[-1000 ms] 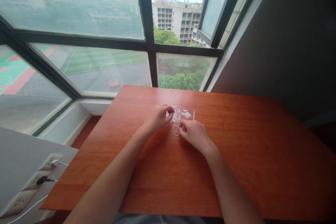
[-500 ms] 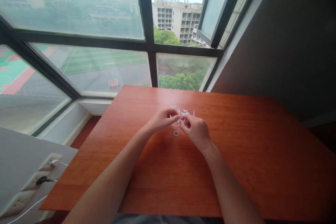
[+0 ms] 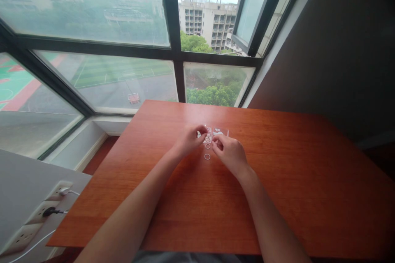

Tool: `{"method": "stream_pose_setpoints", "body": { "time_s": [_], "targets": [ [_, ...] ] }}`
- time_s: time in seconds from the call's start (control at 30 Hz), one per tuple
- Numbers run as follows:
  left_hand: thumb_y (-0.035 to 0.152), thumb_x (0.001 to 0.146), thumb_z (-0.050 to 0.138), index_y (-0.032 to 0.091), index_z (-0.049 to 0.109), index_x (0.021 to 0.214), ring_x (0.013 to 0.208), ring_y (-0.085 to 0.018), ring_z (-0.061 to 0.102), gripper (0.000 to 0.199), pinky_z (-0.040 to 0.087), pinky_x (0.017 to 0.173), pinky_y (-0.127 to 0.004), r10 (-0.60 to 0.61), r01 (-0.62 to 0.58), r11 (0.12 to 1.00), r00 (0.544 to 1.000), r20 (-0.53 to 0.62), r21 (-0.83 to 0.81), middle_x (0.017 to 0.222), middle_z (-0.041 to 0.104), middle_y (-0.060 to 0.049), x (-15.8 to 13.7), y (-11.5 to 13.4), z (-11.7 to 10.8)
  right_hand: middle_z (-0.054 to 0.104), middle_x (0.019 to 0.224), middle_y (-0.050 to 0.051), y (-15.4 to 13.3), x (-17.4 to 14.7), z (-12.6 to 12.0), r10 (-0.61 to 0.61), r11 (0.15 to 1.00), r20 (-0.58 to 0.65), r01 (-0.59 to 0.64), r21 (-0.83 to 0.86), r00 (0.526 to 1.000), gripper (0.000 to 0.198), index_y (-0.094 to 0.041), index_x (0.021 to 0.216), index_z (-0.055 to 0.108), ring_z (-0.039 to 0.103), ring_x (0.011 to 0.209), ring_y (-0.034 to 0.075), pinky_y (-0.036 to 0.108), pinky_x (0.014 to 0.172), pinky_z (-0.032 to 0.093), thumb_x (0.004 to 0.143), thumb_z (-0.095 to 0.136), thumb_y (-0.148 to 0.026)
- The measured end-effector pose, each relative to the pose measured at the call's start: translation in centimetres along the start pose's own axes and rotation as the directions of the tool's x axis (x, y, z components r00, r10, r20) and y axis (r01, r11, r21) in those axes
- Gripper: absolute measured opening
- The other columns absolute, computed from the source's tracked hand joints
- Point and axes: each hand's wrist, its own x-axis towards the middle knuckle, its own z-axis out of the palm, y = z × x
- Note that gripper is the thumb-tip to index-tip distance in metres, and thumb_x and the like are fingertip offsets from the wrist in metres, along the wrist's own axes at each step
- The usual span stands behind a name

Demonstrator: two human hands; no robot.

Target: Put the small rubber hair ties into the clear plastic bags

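Note:
A small clear plastic case lies opened out on the table, its two halves side by side with small pale pieces in them. My left hand is at the left half, thumb and forefinger curled together in a pinch; whatever is between the tips is too small to make out. At the near edge of the right half, my right hand is closed in a pinch, its contents hidden by the fingers. Between the hands, a white ring lies just in front of the case. A second white ring rests nearer to me.
The reddish-brown wooden table reaches to large dark-framed windows. At the lower left is a low wall with power sockets and plugged-in cables. A dark wall rises on the right.
My left hand has drawn slightly up and left, away from the right fingertips, uncovering more of the left half of the case. My right hand and the two rings have stayed put.

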Motion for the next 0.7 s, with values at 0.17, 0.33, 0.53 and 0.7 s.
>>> {"method": "stream_pose_setpoints", "body": {
  "time_s": [0.17, 0.33, 0.53, 0.7],
  "targets": [
    [0.016, 0.078, 0.058, 0.017, 0.067, 0.081, 0.066, -0.011, 0.055, 0.010, 0.040, 0.061, -0.021, 0.036, -0.035, 0.997, 0.999, -0.011, 0.069, 0.080, 0.069, -0.002, -0.05, -0.53, -0.20, 0.068, 0.074, -0.002, -0.08, 0.02, -0.08, 0.015, 0.999, 0.083, -0.011, -0.049, 0.996, 0.009, -0.026, 0.088, 0.066, 0.060, 0.068, 0.014, 0.024, 0.060, 0.030, 0.085, 0.057, -0.026],
    [0.015, 0.078, 0.058, 0.017, 0.067, 0.081, 0.067, -0.012, 0.056, 0.010, 0.040, 0.062, -0.022, 0.041, -0.040, 0.997, 0.999, -0.016, 0.070, 0.080, 0.069, -0.001, -0.07, -0.64, -0.54, 0.069, 0.078, -0.002, -0.22, 0.03, -0.27, 0.032, 0.996, 0.157, -0.019, -0.082, 0.987, 0.012, -0.027, 0.090, 0.067, 0.061, 0.072, 0.015, 0.024, 0.060, 0.031, 0.085, 0.056, -0.026],
    [0.015, 0.077, 0.058, 0.017, 0.068, 0.082, 0.066, -0.011, 0.056, 0.012, 0.041, 0.061, -0.022, 0.039, -0.038, 0.997, 0.999, -0.020, 0.060, 0.080, 0.069, -0.001, -0.02, -0.52, -0.67, 0.070, 0.083, -0.002, -0.14, -0.28, 0.16, 0.003, 0.994, 0.275, 0.028, -0.108, 0.961, 0.017, -0.030, 0.098, 0.067, 0.062, 0.072, 0.015, 0.024, 0.059, 0.030, 0.088, 0.053, -0.029],
    [0.015, 0.078, 0.057, 0.017, 0.068, 0.081, 0.065, -0.011, 0.056, 0.012, 0.041, 0.061, -0.022, 0.048, -0.047, 0.997, 0.999, -0.022, 0.057, 0.080, 0.069, -0.002, 0.01, -0.36, -0.76, 0.070, 0.084, 0.000, -0.03, -0.24, 0.44, 0.039, 0.985, 0.343, 0.022, -0.171, 0.938, 0.015, -0.027, 0.091, 0.067, 0.062, 0.076, 0.016, 0.024, 0.061, 0.031, 0.088, 0.052, -0.029]
  ]
}}
